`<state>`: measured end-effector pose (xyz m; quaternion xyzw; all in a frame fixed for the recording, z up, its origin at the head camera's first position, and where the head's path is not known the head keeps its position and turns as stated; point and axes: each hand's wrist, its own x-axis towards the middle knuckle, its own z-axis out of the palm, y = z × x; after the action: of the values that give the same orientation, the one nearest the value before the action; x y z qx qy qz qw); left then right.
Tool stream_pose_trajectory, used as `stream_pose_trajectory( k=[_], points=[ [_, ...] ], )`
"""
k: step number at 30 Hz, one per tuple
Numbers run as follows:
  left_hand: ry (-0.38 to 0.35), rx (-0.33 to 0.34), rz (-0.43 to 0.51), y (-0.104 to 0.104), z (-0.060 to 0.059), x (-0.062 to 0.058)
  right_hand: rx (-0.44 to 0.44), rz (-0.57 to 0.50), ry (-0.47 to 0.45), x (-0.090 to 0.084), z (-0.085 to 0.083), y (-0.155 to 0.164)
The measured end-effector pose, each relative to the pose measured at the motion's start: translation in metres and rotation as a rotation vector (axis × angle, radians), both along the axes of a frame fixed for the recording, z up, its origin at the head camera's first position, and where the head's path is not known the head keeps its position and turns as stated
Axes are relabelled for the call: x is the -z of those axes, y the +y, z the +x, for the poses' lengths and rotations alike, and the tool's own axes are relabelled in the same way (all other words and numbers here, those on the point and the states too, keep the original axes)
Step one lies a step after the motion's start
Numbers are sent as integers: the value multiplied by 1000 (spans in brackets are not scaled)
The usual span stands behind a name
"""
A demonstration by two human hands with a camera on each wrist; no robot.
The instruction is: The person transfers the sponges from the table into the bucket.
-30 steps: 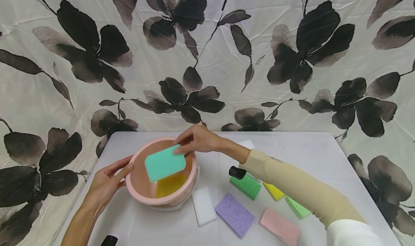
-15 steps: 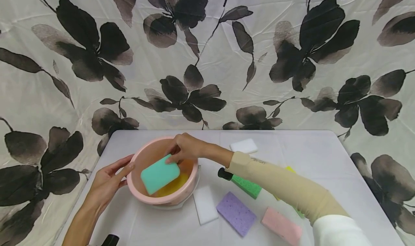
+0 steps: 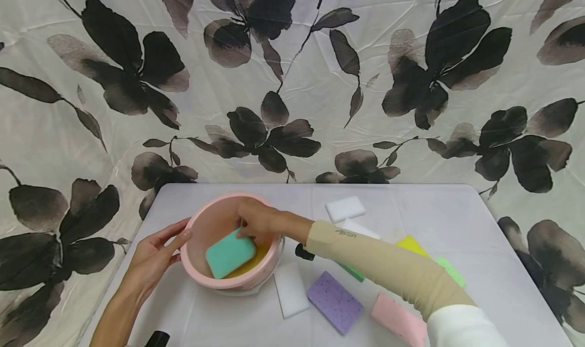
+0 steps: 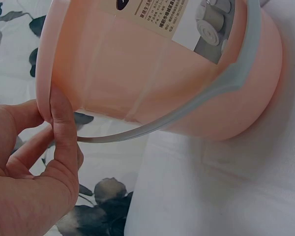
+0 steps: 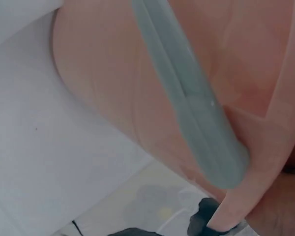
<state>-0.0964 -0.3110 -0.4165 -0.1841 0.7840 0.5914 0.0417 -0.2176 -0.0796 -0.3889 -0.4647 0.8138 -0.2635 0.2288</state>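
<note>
Thumb and fingers of the right hand [image 3: 258, 220] pinch the teal sponge [image 3: 228, 256] near its upper corner, inside the bucket [image 3: 219, 283], partly covering a yellow piece [image 3: 250, 267]. The left hand [image 3: 153, 253] pinches the bucket's left rim. On the table [image 3: 201, 319], a white sponge [image 3: 291, 292], then purple [image 3: 335, 302] and pink [image 3: 399, 319] ones, lie to the bucket's right.
</note>
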Motion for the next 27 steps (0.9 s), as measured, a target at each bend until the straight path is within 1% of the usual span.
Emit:
stream_pose_trajectory(
  k=[3,6,10,12,15,20,23,27],
  points=[
    [2,0,-2,0,0,0,15,52,86,0,2,-3],
    [-6,-1,-4,0,0,1,59,112,105,3,5,-6],
    [-7,1,-2,-1,0,2,120,170,43,6,9,-9],
    [4,1,6,-1,0,2,135,193,20,7,10,-10],
    [18,3,22,-2,1,2,123,233,13,7,11,-10],
    [9,-1,16,0,0,2,75,297,48,5,11,-10],
    [-2,-6,4,0,0,2,60,296,49,2,10,-7],
    [-9,-7,1,0,0,2,39,193,47,-2,9,-2]
  ],
)
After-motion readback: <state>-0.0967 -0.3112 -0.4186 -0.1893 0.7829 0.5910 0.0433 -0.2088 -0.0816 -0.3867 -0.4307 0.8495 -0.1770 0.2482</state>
